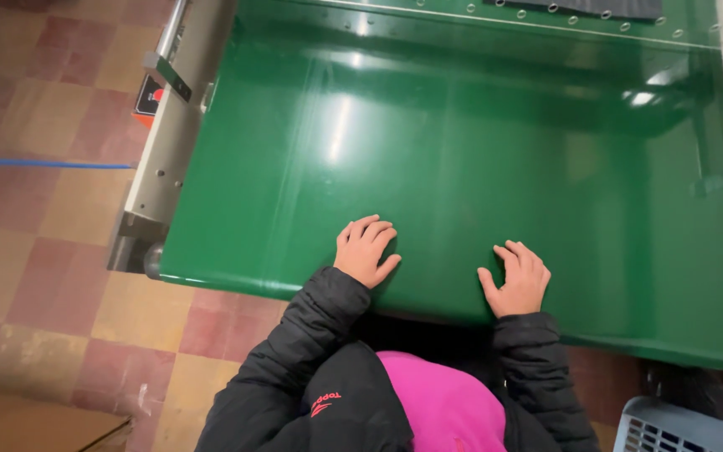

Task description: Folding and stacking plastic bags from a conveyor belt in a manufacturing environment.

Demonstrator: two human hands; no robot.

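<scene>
Grip: left hand [365, 249] and right hand [516, 279] are lying open, gripping nothing, fingers curled, both resting on one green worktop [462, 151]. One grey basket [679, 427], right of the right hand, is getting cut off by the frame.

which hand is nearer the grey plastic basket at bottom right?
Right. The right hand rests on the glossy green conveyor belt just up-left of the grey plastic slotted basket; the left hand lies further left on the belt.
</scene>
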